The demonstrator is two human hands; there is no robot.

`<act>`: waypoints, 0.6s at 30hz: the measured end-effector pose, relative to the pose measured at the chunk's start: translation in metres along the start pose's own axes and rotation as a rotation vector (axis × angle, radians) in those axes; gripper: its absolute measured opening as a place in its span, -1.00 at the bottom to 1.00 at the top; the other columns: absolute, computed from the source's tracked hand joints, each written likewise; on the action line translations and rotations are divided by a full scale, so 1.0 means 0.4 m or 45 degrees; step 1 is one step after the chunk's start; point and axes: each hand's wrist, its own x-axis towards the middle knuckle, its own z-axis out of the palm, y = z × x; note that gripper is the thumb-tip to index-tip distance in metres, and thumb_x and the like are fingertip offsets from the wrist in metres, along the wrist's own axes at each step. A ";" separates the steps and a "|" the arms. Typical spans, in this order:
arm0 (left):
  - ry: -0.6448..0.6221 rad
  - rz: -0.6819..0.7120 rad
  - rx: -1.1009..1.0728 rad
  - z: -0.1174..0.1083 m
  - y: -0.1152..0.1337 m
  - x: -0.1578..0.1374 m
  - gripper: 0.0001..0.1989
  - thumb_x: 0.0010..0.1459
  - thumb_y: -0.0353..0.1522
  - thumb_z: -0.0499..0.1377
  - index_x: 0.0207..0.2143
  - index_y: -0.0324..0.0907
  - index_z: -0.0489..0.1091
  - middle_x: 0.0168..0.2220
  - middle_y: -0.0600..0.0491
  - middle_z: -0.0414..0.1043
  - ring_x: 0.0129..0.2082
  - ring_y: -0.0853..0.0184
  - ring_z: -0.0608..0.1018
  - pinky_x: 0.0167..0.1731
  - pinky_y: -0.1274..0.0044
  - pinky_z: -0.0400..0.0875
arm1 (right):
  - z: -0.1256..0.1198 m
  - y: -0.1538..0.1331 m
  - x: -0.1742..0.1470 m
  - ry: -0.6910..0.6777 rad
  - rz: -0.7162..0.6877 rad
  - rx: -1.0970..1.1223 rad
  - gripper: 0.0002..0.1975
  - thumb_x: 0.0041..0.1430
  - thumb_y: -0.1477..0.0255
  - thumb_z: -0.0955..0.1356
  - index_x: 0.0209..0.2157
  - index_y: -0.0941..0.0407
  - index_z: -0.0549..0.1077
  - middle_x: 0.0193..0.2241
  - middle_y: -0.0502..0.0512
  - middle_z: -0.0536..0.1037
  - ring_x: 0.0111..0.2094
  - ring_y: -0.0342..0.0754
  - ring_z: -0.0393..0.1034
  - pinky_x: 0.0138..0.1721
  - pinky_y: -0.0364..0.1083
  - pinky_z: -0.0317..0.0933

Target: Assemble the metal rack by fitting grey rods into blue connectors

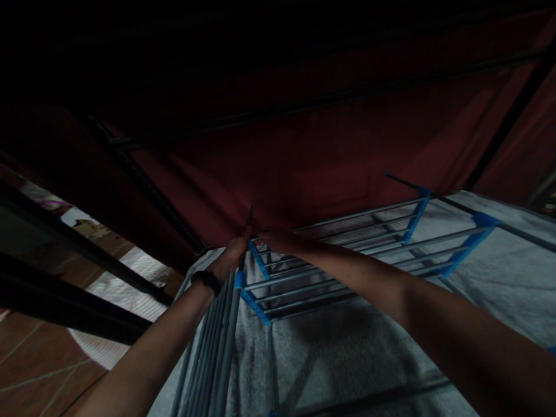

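At the left, a tiled floor (35, 359) and dark bars (65, 289) are seen. The left hand (232, 255), with a dark band (207, 280) at the wrist, is held at the near corner of a drying rack (347, 255), by the folded wing of grey rods (217, 347). The right hand (273, 236) is laid just beside it on the same corner. A thin dark rod (250, 215) is seen rising between the 2 hands; whether either is clenched on it cannot be told in this dim light. A red cloth (304, 150) is hung behind, and a grey sheet (499, 272) is spread under the rack. Fingers could be pinched at the blue joints (252, 298) if the wing is let swing, and the cloth could be snagged.
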 end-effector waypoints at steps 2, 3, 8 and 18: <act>0.006 -0.029 -0.007 0.001 0.002 -0.005 -0.48 0.14 0.06 0.26 -0.24 -0.26 0.53 -0.45 -0.08 0.60 -0.41 0.19 0.64 -0.33 0.43 0.55 | -0.002 -0.003 -0.001 -0.006 0.021 -0.002 -0.62 0.45 0.47 0.20 0.21 0.10 0.42 0.14 0.21 0.55 0.14 0.03 0.48 0.07 -0.06 0.34; 0.009 -0.040 -0.012 0.000 0.001 -0.007 -0.47 0.14 0.06 0.25 -0.24 -0.26 0.53 -0.44 -0.09 0.61 -0.39 0.19 0.64 -0.32 0.43 0.56 | -0.002 -0.005 -0.002 0.001 0.017 -0.003 -0.61 0.45 0.48 0.19 0.23 0.09 0.40 0.14 0.21 0.55 0.14 0.02 0.48 0.06 -0.05 0.34; -0.028 -0.022 -0.006 -0.014 -0.018 0.007 -0.45 0.13 0.10 0.25 -0.22 -0.23 0.53 -0.40 -0.08 0.61 -0.34 0.17 0.65 -0.27 0.41 0.55 | -0.002 -0.008 -0.006 0.036 -0.014 -0.040 -0.61 0.46 0.46 0.19 0.24 0.12 0.37 0.10 0.24 0.58 0.11 0.02 0.51 0.03 -0.05 0.36; -0.010 0.076 0.181 -0.027 -0.031 0.033 -0.39 0.00 0.17 0.27 -0.25 -0.20 0.54 -0.32 -0.08 0.63 -0.24 0.12 0.63 -0.16 0.39 0.52 | 0.005 0.001 0.001 0.013 -0.037 -0.107 -0.63 0.47 0.41 0.19 0.19 0.13 0.41 0.01 0.28 0.63 0.02 0.08 0.57 -0.04 0.00 0.41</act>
